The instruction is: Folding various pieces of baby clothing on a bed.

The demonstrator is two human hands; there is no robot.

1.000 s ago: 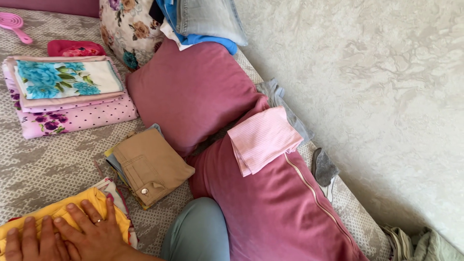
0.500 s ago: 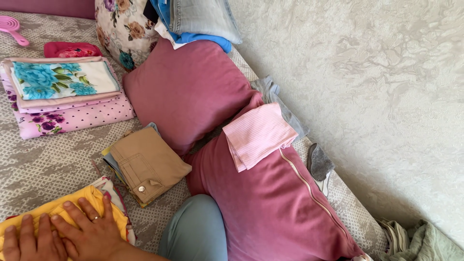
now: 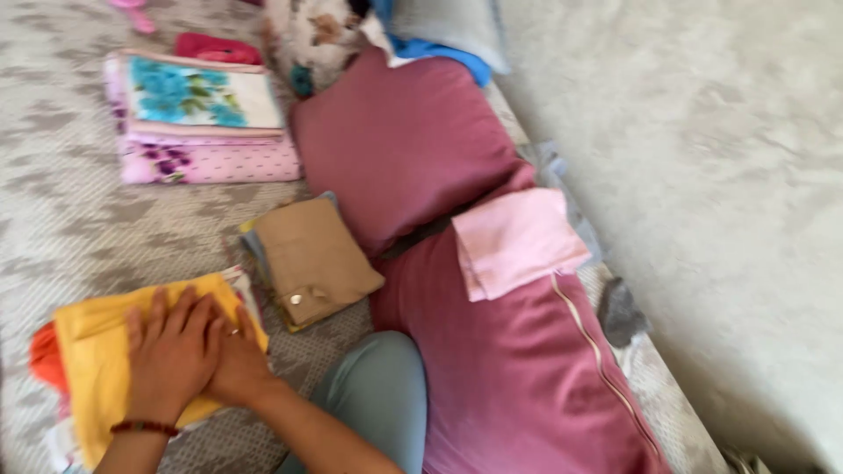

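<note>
Yellow cloth [image 3: 92, 351] lies folded at the lower left of the frame, on top of an orange cloth [image 3: 44, 355] that peeks out on its left side. Both hands press flat on the yellow one. Left hand [image 3: 171, 355] has fingers straight & close together, holding nothing, w/ a dark red bead bracelet [image 3: 145, 427] on the wrist. Right hand [image 3: 235, 360] lies partly over the left, fingers flat too, a ring on one; it grips nothing. Just right of the yellow cloth sits a tan folded cloth [image 3: 314, 259] w/ a metal button, on the patterned bed cover [image 3: 79, 228]. A grey-blue knee [image 3: 378, 399] is at the bottom middle. Two dark pink pillows [image 3: 404, 145] fill the middle, & a light pink folded cloth [image 3: 518, 241] rests on the lower one. A stack of flower-print cloths [image 3: 198, 114] is at the upper left. Picture is blurry
</note>
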